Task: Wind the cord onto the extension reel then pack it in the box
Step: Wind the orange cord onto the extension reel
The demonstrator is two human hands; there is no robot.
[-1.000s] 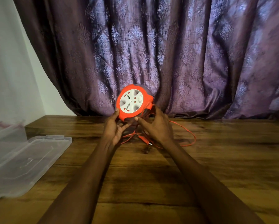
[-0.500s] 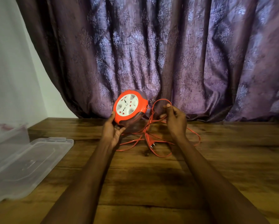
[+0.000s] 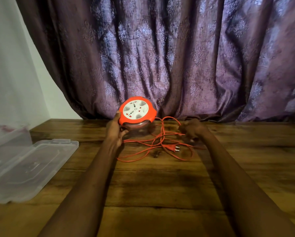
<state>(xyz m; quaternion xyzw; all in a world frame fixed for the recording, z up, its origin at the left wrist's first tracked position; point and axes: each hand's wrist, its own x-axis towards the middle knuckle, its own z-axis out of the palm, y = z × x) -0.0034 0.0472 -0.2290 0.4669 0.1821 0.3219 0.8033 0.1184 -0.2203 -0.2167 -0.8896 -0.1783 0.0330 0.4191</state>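
Observation:
My left hand [image 3: 115, 132] grips the round orange extension reel [image 3: 136, 111] by its left side and lower rim, with the white socket face tilted toward me. From the reel a thin orange cord [image 3: 150, 147] trails down and lies in loose tangled loops on the wooden table [image 3: 160, 185]. The cord's orange two-pin plug [image 3: 172, 148] rests among those loops. My right hand [image 3: 193, 130] is low over the table to the right of the reel, blurred, with its fingers curled round a strand of the cord.
A clear plastic box [image 3: 6, 135] stands at the table's left edge, partly out of view. Its clear lid [image 3: 28, 168] lies flat beside it. A purple patterned curtain [image 3: 177, 57] hangs right behind the reel.
My right hand has dropped from beside the reel down to the table and further right, drawing the cord with it. The reel in my left hand has tilted a little.

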